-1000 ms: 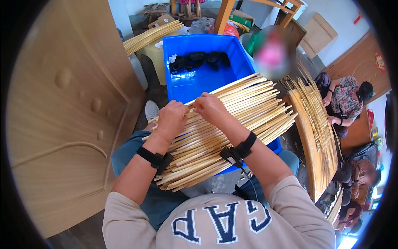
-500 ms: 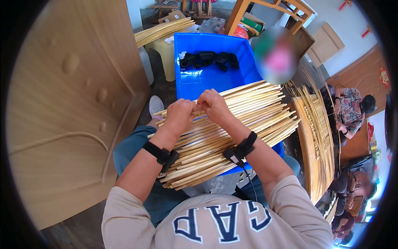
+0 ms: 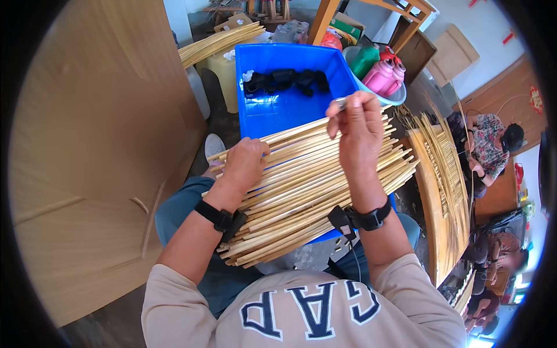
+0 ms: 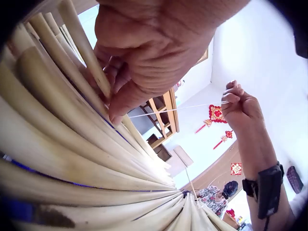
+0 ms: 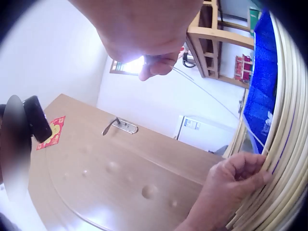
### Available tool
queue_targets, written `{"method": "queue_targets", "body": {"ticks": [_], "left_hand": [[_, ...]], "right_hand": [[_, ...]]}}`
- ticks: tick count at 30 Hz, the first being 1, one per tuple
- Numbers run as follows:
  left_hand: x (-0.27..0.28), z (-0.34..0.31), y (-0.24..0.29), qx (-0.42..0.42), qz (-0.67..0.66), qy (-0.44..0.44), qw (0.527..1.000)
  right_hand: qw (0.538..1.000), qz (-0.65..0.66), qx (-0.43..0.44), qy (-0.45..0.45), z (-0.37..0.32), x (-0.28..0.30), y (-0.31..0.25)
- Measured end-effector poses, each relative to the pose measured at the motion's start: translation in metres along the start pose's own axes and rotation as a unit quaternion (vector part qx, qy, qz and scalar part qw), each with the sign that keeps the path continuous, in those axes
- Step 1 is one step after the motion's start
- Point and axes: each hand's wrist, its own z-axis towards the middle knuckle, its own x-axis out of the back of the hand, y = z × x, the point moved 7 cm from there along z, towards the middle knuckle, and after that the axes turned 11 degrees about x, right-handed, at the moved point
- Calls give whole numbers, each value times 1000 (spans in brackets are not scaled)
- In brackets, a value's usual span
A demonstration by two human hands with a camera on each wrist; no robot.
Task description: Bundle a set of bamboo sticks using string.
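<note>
Now that it has lifted off the mat (image 3: 301, 185), right hand (image 3: 357, 130): fingers pinch thread (image 4: 178, 109), drawn taut.
Left hand (image 3: 243, 165): fingers clamp the mat.
Stitch: probably being tightened.

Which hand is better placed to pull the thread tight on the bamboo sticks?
The right hand. It is lifted above the bamboo sticks and its fingers pinch the thread, which runs straight to the left hand. The left hand only grips the sticks.

The stick mat (image 3: 313, 185) lies across the crate (image 3: 278, 113), bottles (image 3: 380, 72) behind it.
</note>
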Motion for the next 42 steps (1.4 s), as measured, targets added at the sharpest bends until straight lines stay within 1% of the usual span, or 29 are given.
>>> {"method": "queue_targets", "body": {"ticks": [2, 4, 6, 8, 10, 11, 12, 15, 16, 18, 19, 20, 22, 23, 24, 26, 28, 30, 31, 33, 34, 36, 38, 40, 41, 42], "left_hand": [[5, -1, 3, 1, 3, 8, 1000], [8, -1, 7, -1, 5, 20, 1000], [8, -4, 7, 2, 17, 22, 1000], [7, -3, 4, 2, 12, 30, 999], [6, -2, -1, 2, 11, 37, 999], [5, -1, -3, 1, 3, 45, 999], [7, 0, -3, -1, -4, 52, 999], [14, 7, -4, 8, -3, 71, 997], [14, 9, -5, 5, -2, 70, 998], [8, 15, -8, 6, 63, 65, 996], [6, 17, -10, 6, 64, 65, 996], [2, 19, -9, -8, 89, 60, 994], [-2, 23, -8, -24, 115, 53, 992], [-4, 26, -7, -28, 133, 47, 990], [-7, 28, -7, -31, 150, 41, 987], [-12, 31, -11, -26, 158, 44, 986], [-15, 33, -15, -18, 165, 46, 985], [-15, 32, -13, -35, 171, 46, 984], [-14, 32, -13, -34, 171, 45, 984], [-8, 31, -12, -28, 147, 74, 986], [-7, 30, -10, -29, 145, 72, 986], [1, 27, -6, -5, 112, 64, 992], [4, 25, -3, -11, 101, 62, 993], [6, 23, -2, -18, 91, 59, 994], [7, 22, -2, -12, 77, 61, 995], [8, 22, -3, -6, 62, 63, 996]], "right_hand": [[999, -21, 39, -16, 0, 4, -15], [999, -8, 30, -11, -7, 5, -20], [999, -28, -6, -33, -16, 3, -18], [999, -25, -9, -34, -20, 7, -12], [998, -50, -34, 5, -23, 15, -4], [997, -57, -54, 13, -24, 20, 5], [997, -56, -53, 15, -25, 23, 12], [988, -69, -134, 23, -31, 26, 43], [988, -68, -133, 26, -32, 27, 48], [980, -21, -197, 15, -37, 22, 63], [974, -24, -224, 10, -40, 19, 68], [974, -22, -223, 10, -39, 16, 71], [949, -36, -312, -34, -48, 7, 92], [938, -60, -338, -54, -52, 3, 101], [938, -59, -337, -53, -54, 1, 107], [908, -116, -385, -118, -66, -4, 124], [905, -129, -385, -124, -75, -4, 131], [890, -191, -380, -163, -80, -4, 132], [890, -191, -380, -163, -83, -4, 132], [890, -222, -351, -188, -84, -6, 128], [890, -223, -352, -186, -86, -6, 127], [892, -264, -303, -208, -83, -10, 120], [885, -267, -306, -226, -84, -10, 122], [882, -308, -265, -240, -84, -8, 124], [882, -308, -265, -240, -83, -9, 121], [884, -292, -285, -225, -84, -9, 118]]}}
